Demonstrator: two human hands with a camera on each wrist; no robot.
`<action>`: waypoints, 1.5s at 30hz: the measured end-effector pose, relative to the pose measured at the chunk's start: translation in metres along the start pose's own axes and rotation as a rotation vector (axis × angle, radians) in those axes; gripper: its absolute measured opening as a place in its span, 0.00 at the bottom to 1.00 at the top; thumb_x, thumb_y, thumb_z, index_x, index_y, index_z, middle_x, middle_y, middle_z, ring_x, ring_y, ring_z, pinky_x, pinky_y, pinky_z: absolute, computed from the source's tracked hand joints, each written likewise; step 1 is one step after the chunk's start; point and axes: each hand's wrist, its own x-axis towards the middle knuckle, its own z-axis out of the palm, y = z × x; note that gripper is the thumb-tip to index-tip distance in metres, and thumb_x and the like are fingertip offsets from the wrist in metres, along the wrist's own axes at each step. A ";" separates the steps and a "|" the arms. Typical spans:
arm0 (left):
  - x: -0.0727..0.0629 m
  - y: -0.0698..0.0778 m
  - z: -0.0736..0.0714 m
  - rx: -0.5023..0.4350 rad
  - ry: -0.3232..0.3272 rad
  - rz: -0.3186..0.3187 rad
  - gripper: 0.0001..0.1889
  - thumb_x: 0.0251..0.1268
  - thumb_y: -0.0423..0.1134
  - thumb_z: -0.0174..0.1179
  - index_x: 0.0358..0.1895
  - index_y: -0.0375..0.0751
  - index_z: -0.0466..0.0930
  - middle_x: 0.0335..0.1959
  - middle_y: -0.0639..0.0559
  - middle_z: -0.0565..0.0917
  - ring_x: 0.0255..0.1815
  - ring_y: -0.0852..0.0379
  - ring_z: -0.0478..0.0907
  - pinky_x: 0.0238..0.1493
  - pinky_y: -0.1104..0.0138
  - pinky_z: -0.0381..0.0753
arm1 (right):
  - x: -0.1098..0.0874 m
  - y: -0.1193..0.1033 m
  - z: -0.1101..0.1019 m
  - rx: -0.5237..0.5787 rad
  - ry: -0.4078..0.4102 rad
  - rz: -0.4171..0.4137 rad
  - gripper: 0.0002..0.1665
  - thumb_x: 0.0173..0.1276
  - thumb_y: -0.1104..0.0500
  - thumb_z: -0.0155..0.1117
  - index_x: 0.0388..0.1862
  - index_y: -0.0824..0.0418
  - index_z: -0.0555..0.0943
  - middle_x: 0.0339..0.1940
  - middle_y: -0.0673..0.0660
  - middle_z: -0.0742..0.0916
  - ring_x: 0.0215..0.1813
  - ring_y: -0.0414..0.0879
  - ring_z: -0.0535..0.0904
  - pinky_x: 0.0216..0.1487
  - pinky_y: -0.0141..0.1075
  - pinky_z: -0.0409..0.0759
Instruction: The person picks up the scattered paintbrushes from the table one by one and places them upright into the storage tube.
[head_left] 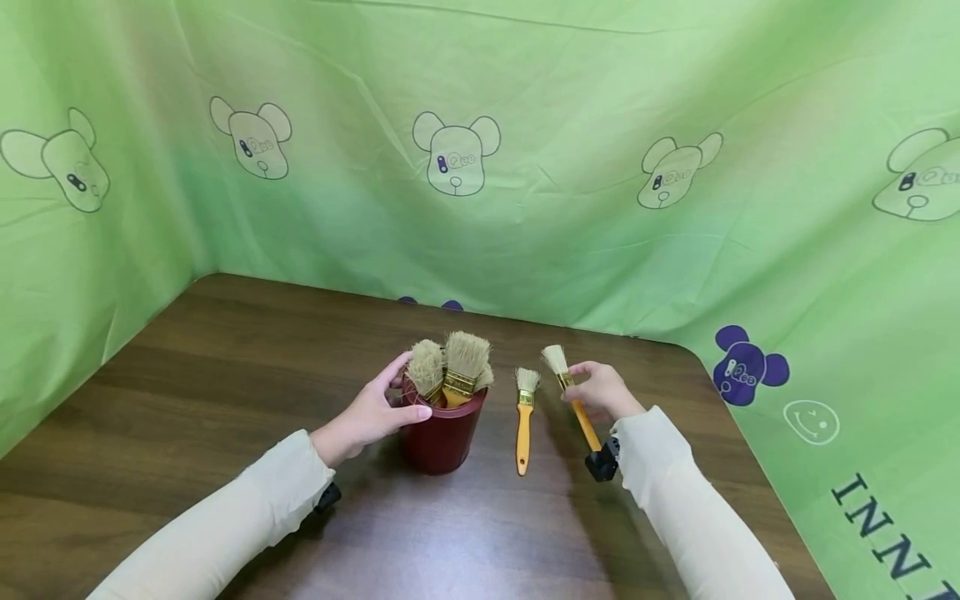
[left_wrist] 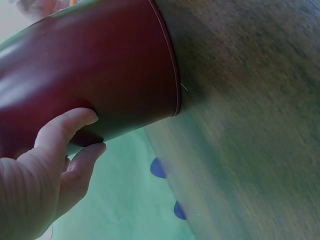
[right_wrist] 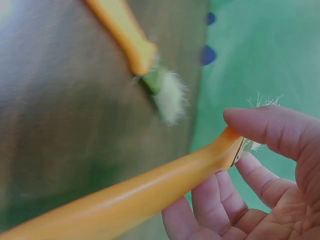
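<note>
A dark red round holder (head_left: 438, 442) stands upright on the table with several paintbrushes (head_left: 466, 358) in it, bristles up. My left hand (head_left: 378, 412) grips the holder near its rim, thumb on the near side and fingers around the left; the left wrist view shows fingertips (left_wrist: 90, 116) against its smooth wall. To the right of it, my right hand (head_left: 600, 390) pinches a paintbrush (head_left: 585, 423) near its metal band, bristles pointing away. Another paintbrush (head_left: 523, 425) with a yellow-orange handle lies on the table between the holder and my right hand.
The brown wooden table (head_left: 225, 367) ends at the back and sides against a green curtain (head_left: 525, 217) printed with bear heads. A black wrist device (head_left: 602, 461) sits under my right cuff.
</note>
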 end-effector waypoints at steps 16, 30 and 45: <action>0.001 -0.002 -0.001 -0.012 0.004 -0.001 0.45 0.57 0.32 0.66 0.75 0.38 0.49 0.58 0.29 0.64 0.44 0.45 0.77 0.42 0.62 0.77 | -0.024 -0.057 -0.016 0.072 0.053 -0.117 0.34 0.60 0.68 0.64 0.66 0.70 0.66 0.40 0.61 0.80 0.40 0.51 0.79 0.44 0.48 0.81; 0.001 -0.001 0.000 -0.012 0.006 -0.011 0.45 0.57 0.32 0.66 0.75 0.39 0.49 0.58 0.30 0.64 0.42 0.47 0.76 0.41 0.62 0.77 | -0.070 -0.106 0.009 0.535 0.495 -0.357 0.31 0.58 0.69 0.66 0.62 0.67 0.69 0.34 0.54 0.73 0.26 0.35 0.74 0.27 0.28 0.80; 0.000 -0.001 0.000 0.001 -0.001 0.011 0.45 0.58 0.33 0.66 0.75 0.38 0.48 0.58 0.29 0.64 0.42 0.46 0.75 0.41 0.62 0.77 | -0.105 -0.137 0.042 0.980 0.464 -0.529 0.29 0.57 0.78 0.60 0.55 0.64 0.65 0.34 0.55 0.76 0.30 0.42 0.79 0.30 0.37 0.83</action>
